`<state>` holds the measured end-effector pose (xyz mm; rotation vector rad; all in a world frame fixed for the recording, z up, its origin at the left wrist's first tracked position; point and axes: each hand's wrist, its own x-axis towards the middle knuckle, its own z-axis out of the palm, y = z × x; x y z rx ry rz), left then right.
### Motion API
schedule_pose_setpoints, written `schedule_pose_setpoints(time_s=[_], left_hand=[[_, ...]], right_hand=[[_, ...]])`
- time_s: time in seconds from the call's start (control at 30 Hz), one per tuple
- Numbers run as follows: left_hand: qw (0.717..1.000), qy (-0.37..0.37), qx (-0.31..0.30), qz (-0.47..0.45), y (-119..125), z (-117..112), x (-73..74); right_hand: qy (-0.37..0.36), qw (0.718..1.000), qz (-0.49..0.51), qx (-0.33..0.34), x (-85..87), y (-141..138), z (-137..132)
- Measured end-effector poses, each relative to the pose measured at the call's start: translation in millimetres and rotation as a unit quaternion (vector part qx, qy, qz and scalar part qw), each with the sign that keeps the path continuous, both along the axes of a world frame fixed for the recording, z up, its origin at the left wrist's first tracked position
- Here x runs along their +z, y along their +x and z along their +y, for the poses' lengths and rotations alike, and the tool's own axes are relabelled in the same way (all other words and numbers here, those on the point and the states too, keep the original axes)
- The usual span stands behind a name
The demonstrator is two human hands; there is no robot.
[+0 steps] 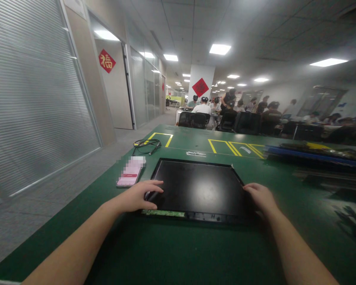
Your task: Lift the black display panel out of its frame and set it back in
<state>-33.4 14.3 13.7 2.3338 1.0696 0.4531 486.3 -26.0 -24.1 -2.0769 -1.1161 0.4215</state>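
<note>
A black LCD screen panel (192, 186) lies on the green table, with a strip of green circuit board (163, 213) along its near edge. My left hand (141, 194) grips the panel's left edge, its thumb and index finger apart over the screen's front. At the opposite side, my right hand (259, 196) holds the right edge, fingers bent round it and partly hidden beneath. The panel looks almost flat; whether its near edge touches the table I cannot tell.
A phone (129, 174) and a coiled black cable (145, 146) lie to the left on the green table (178, 253). Yellow tape (224, 141) marks the far side. A blue tray (314, 154) of parts sits at right, with dark cables (351, 221) nearer. Several people work beyond.
</note>
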Motion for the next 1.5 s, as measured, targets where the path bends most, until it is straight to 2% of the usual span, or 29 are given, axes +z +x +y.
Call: schedule_pose_setpoints(time_s=[0.4,0.9,1.03,1.2,1.3,1.5], left_hand=[[0.999,0.016,-0.032,-0.009,1.2,-1.4,1.5],[0.998,0.020,-0.048,0.029,1.5,-1.2,2.2],[0.998,0.040,0.002,0.050,0.3,2.2,-4.8],[0.988,0.075,0.120,0.057,-2.7,12.8,-27.2],[0.986,0.064,0.145,0.049,-2.7,17.5,-38.0],[0.983,0.035,0.182,-0.019,0.1,18.1,-37.6]], right_hand=[[0.011,1.000,-0.011,-0.004,2.9,-5.3,-0.9],[0.027,0.999,-0.044,0.014,-2.0,-3.7,2.9],[0.019,0.998,-0.058,0.023,-1.2,-5.8,2.6],[0.002,0.997,-0.080,0.010,-2.5,-0.3,0.2],[-0.024,0.995,-0.098,0.003,-4.7,5.0,-0.5],[-0.097,0.984,-0.142,0.037,-11.4,5.5,4.3]])
